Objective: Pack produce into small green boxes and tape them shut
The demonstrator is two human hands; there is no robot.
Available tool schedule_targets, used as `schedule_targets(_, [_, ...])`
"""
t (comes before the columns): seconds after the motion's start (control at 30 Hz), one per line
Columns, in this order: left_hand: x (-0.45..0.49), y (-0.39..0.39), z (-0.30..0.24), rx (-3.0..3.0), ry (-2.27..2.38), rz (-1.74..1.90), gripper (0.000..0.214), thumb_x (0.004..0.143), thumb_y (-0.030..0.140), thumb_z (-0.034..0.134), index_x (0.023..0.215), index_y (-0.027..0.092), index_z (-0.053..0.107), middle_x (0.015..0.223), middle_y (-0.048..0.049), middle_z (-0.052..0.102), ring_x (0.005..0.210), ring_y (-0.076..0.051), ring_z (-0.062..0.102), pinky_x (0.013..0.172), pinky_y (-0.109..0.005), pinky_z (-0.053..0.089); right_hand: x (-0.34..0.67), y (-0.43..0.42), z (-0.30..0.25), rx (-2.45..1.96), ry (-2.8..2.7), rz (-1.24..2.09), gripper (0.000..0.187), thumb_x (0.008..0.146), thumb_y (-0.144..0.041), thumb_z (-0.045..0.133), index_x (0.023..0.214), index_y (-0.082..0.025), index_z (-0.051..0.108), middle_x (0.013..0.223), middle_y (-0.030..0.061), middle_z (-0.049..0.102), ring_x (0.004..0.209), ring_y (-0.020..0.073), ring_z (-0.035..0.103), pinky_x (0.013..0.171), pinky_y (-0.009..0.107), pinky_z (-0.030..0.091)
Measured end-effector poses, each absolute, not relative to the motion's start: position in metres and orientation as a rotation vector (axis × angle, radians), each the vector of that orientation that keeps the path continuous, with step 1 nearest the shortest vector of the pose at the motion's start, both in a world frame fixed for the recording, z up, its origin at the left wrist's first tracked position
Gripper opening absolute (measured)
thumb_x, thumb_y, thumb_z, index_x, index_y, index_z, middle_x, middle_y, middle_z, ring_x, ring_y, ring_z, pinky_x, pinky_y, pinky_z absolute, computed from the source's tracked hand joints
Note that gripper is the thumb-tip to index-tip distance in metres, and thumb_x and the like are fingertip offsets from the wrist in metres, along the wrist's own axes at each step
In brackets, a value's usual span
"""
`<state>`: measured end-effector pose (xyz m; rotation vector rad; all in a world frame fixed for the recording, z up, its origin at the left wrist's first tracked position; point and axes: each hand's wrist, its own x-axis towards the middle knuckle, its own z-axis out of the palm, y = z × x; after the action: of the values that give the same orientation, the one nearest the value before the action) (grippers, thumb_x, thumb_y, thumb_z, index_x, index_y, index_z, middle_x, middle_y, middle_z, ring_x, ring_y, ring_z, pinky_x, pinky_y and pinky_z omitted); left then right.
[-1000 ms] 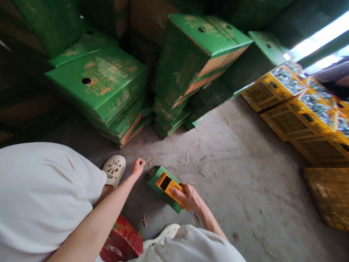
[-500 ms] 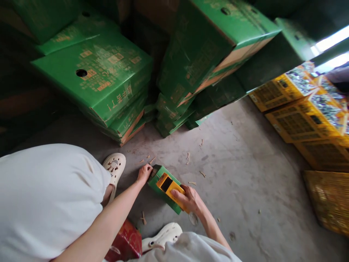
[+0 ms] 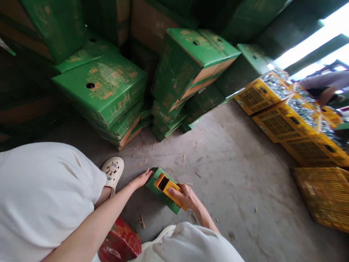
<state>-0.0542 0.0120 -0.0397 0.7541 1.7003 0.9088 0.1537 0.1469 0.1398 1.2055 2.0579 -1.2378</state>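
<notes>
A small green box lies on the concrete floor between my feet. My left hand rests against its left end, fingers stretched out and holding nothing. Over the box's top, my right hand is wrapped around a yellow oblong tool with a dark panel. Its exact kind is not clear to me. The tool slants along the box and covers part of its upper face. Whether the two touch I cannot tell.
Stacked green cartons stand ahead, with more cartons beside them. Yellow crates full of small shiny items line the right, where another person's arm reaches in. A red box sits between my legs. Cardboard scraps litter the floor.
My left hand has gone from curled fingers at the box's end to straightened ones lying against it. My right hand keeps its hold on the yellow tool. The view has tilted upward.
</notes>
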Motion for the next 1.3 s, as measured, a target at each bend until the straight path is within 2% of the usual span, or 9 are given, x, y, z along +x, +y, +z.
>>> schedule_targets(0.1, [-0.067,0.012,-0.031,0.804,1.645,0.893,0.062,0.102,0.034,0.06,0.163,0.025,0.047,0.165,-0.014,0.052,0.156,-0.032,0.046,0.131,-0.056,0.034,0.154,0.147,0.14,1.215,2.056,-1.268,0.064,0.085,-0.08,0.061,0.085,-0.017,0.07,0.074,0.0031,0.067,0.069,0.017,0.06,0.057,0.024,0.039])
schedule_targets(0.2, [-0.077,0.014,-0.016,1.02,1.489,0.839,0.085,0.087,0.027,0.065,0.169,0.031,0.04,0.177,-0.006,0.035,0.167,-0.03,0.025,0.136,-0.049,0.024,0.152,0.146,0.141,1.217,2.07,-1.254,0.064,0.087,-0.08,0.06,0.085,-0.016,0.07,0.072,0.0029,0.066,0.067,0.0159,0.058,0.055,0.024,0.036])
schedule_targets(0.33, [-0.084,0.026,0.004,1.483,1.312,0.486,0.14,0.06,0.044,0.092,0.175,0.034,0.013,0.182,-0.0099,-0.016,0.165,-0.045,-0.015,0.131,-0.07,0.011,0.149,0.145,0.146,1.231,2.108,-1.175,0.066,0.085,-0.082,0.063,0.08,-0.017,0.069,0.071,0.0027,0.065,0.07,0.017,0.059,0.056,0.024,0.035])
schedule_targets(0.4, [-0.085,0.034,0.009,1.666,1.341,0.359,0.159,0.047,0.056,0.099,0.175,0.03,0.008,0.179,-0.0157,-0.024,0.163,-0.049,-0.022,0.128,-0.077,0.002,0.148,0.143,0.148,1.223,2.107,-1.169,0.066,0.084,-0.083,0.064,0.08,-0.017,0.069,0.07,0.0031,0.065,0.07,0.0178,0.061,0.056,0.024,0.036])
schedule_targets(0.5, [-0.087,0.042,0.009,1.877,1.318,0.334,0.156,0.049,0.066,0.099,0.175,0.025,0.015,0.182,-0.0195,-0.006,0.166,-0.046,-0.013,0.13,-0.071,-0.006,0.147,0.141,0.151,1.217,2.106,-1.201,0.066,0.086,-0.082,0.063,0.08,-0.017,0.07,0.068,0.0037,0.065,0.066,0.0171,0.059,0.056,0.025,0.037])
schedule_targets(0.6, [-0.091,0.043,0.006,1.929,1.267,0.408,0.142,0.058,0.066,0.096,0.173,0.024,0.023,0.179,-0.0197,0.024,0.169,-0.041,0.009,0.134,-0.063,-0.001,0.145,0.139,0.153,1.22,2.135,-1.193,0.066,0.085,-0.083,0.065,0.075,-0.017,0.067,0.067,0.0036,0.063,0.063,0.0156,0.056,0.055,0.026,0.036])
schedule_targets(0.7, [-0.094,0.04,0.005,1.927,1.27,0.505,0.132,0.06,0.061,0.097,0.17,0.025,0.033,0.173,-0.0189,0.039,0.166,-0.04,0.022,0.135,-0.062,0.005,0.151,0.139,0.158,1.213,2.171,-1.144,0.065,0.086,-0.083,0.065,0.072,-0.019,0.065,0.066,0.0024,0.06,0.062,0.0149,0.054,0.055,0.026,0.035])
schedule_targets(1.07, [-0.093,0.039,0.01,1.943,1.274,0.528,0.132,0.057,0.054,0.1,0.169,0.026,0.036,0.169,-0.0188,0.044,0.164,-0.042,0.027,0.134,-0.063,0.007,0.213,0.144,0.18,1.304,2.03,-0.847,0.069,0.084,-0.087,0.063,0.076,-0.019,0.069,0.068,0.003,0.063,0.063,0.0157,0.06,0.054,0.025,0.032])
schedule_targets(1.3, [-0.095,0.037,0.015,1.992,1.293,0.449,0.128,0.06,0.056,0.096,0.168,0.023,0.036,0.169,-0.0199,0.044,0.165,-0.041,0.026,0.135,-0.063,0.004,0.193,0.132,0.173,1.327,1.947,-0.698,0.074,0.087,-0.086,0.061,0.098,-0.015,0.079,0.092,0.0163,0.08,0.084,0.0266,0.076,0.061,0.028,0.043])
